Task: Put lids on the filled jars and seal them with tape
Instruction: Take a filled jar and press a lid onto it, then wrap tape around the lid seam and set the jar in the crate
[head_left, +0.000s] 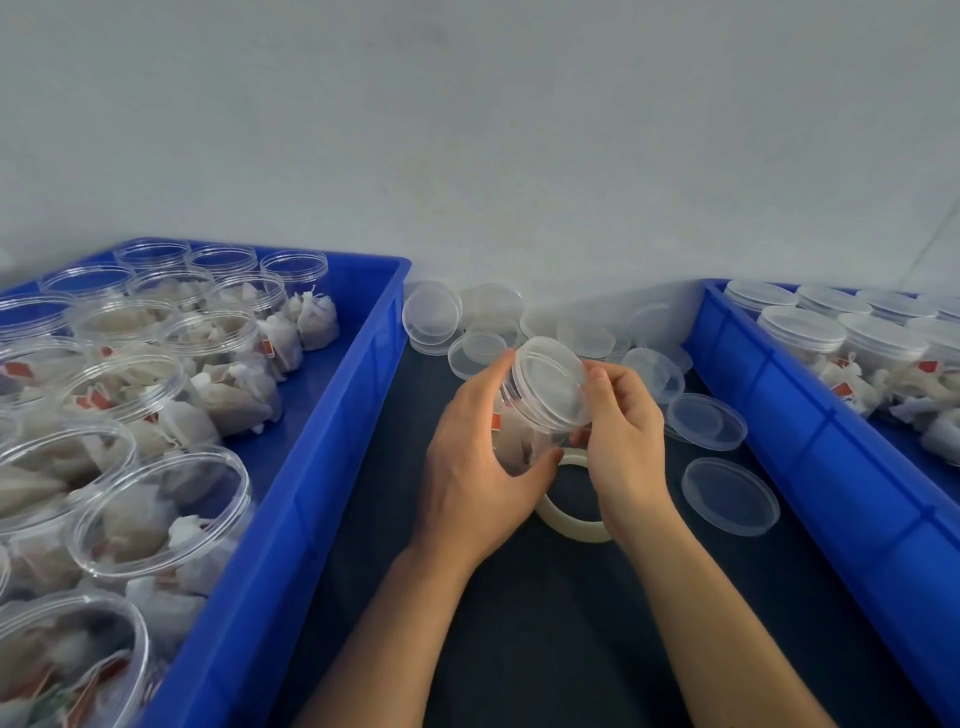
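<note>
Got a clear plastic jar (524, 421) up off the table, tilted so the top points away from me and a bit to the right. My left hand (475, 467) is wrapped around the body of it, thumb underneath, fingers curled over the far side. My right hand (621, 436) has its fingers curled onto the rim of the lid (550, 382), which is sitting on the jar's mouth. Can't tell whether it's screwed fully tight. Inside are pale mesh tea bags, and a small red tag (496, 421) shows through the wall by my left fingers. If there's printing on it, it's too blurry to read.

The tape roll (569, 522) lies flat on the dark table (519, 623) right under my wrists, partly hidden by them.

Left of me is a blue tray (322, 467) packed with open jars (161, 509), all filled with the same bags, none with lids. On the right, another blue tray (810, 431) holds capped jars (802, 330). Red tags in both, none legible. No brand or label anywhere on the jars or trays that I can make out.

Loose lids (730, 496) are scattered on the table between the trays, more piled up against the wall (467, 130).
</note>
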